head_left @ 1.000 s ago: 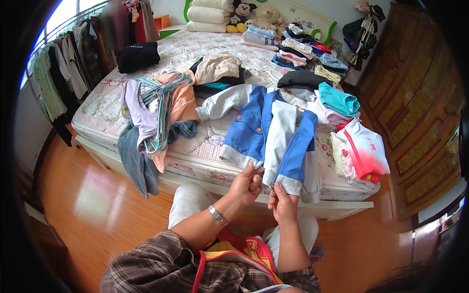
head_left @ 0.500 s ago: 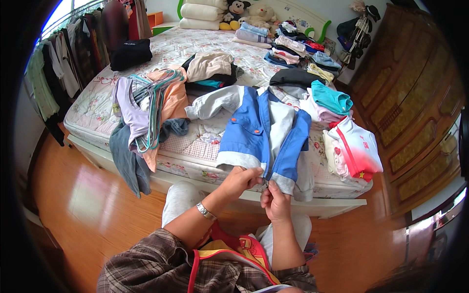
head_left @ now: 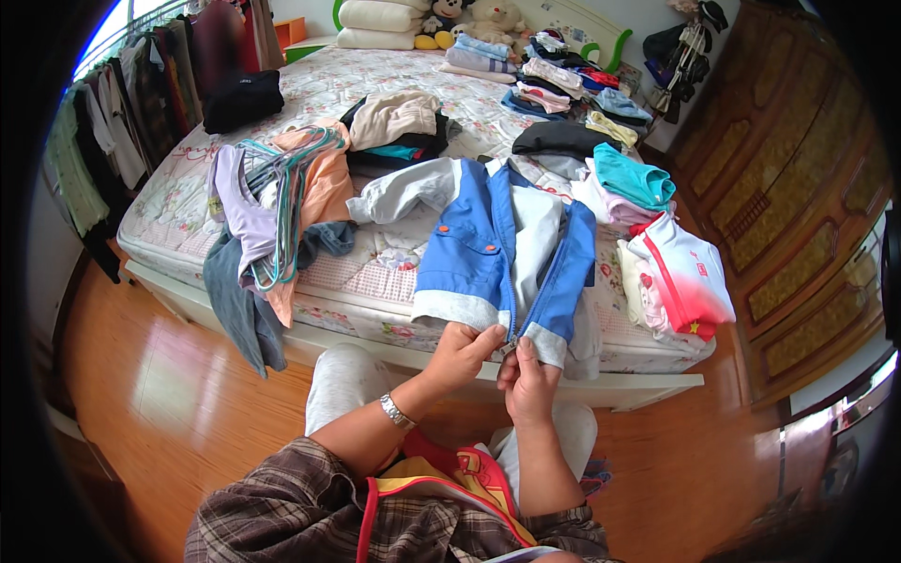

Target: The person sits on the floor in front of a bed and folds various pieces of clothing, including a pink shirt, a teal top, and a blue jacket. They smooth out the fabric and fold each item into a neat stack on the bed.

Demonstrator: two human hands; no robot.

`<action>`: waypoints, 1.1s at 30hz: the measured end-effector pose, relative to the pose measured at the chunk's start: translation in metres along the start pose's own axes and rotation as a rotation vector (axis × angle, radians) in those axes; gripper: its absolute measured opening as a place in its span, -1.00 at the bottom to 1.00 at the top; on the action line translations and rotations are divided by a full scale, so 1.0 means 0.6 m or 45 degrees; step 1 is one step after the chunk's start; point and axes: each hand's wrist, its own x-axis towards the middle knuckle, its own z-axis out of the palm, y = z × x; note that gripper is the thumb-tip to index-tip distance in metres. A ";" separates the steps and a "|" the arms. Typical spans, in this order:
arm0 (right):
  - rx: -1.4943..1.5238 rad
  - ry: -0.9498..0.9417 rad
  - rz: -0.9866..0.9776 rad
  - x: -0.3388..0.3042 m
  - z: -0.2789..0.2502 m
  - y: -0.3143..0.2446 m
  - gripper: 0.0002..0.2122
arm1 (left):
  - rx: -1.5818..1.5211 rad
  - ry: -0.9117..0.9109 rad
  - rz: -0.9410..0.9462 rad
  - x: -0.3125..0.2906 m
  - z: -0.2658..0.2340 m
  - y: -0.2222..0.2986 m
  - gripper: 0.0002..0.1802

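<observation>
A blue and grey jacket (head_left: pixel 465 244) lies front up over the near edge of the bed, its front parted and one grey sleeve stretched to the left. At its bottom hem, my left hand (head_left: pixel 464 351) pinches the left front edge beside the zipper. My right hand (head_left: pixel 528 380) grips the lower corner of the other front edge, thumb on top. Both hands are close together where the two zipper ends meet. Fingers cover the zipper's end, so whether it is joined cannot be seen.
Hangers (head_left: pixel 298 202) with a lilac top and peach cloth lie left on the bed (head_left: pixel 310 80). Folded clothes (head_left: pixel 680 272) sit at the right edge. More clothing piles (head_left: pixel 554 80) lie farther back. A wooden wardrobe (head_left: pixel 779 188) stands right; a clothes rack (head_left: pixel 122 103) stands left.
My right hand has shifted up slightly at the jacket's hem, and the two front edges sit closer together at the bottom. The whole view has tilted slightly.
</observation>
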 end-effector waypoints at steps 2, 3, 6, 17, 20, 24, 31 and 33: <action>-0.027 0.014 -0.002 0.000 -0.001 0.002 -0.86 | 0.082 0.053 0.016 -0.002 0.001 -0.007 -0.63; -0.044 0.018 -0.006 -0.001 -0.001 0.002 -0.86 | 0.074 0.089 0.046 -0.001 0.003 -0.011 -0.62; -0.087 0.035 -0.019 -0.002 0.001 0.004 -0.85 | 0.045 0.177 0.125 0.001 0.005 -0.025 -0.60; -0.130 0.114 -0.074 -0.001 0.005 0.015 -0.84 | 0.287 0.278 0.175 -0.006 0.012 -0.027 -0.49; -0.137 0.134 -0.096 -0.002 0.012 0.012 -0.83 | 0.355 0.300 0.239 -0.008 0.016 -0.027 -0.49; -0.156 0.137 -0.114 -0.003 0.014 0.017 -0.83 | 0.335 0.336 0.235 -0.006 0.015 -0.040 -0.52; -0.150 0.096 -0.144 -0.005 0.014 0.017 -0.81 | 0.346 0.352 0.232 -0.006 0.015 -0.038 -0.52; -0.157 0.098 -0.141 -0.005 0.015 0.019 -0.80 | 0.361 0.370 0.242 -0.007 0.018 -0.034 -0.51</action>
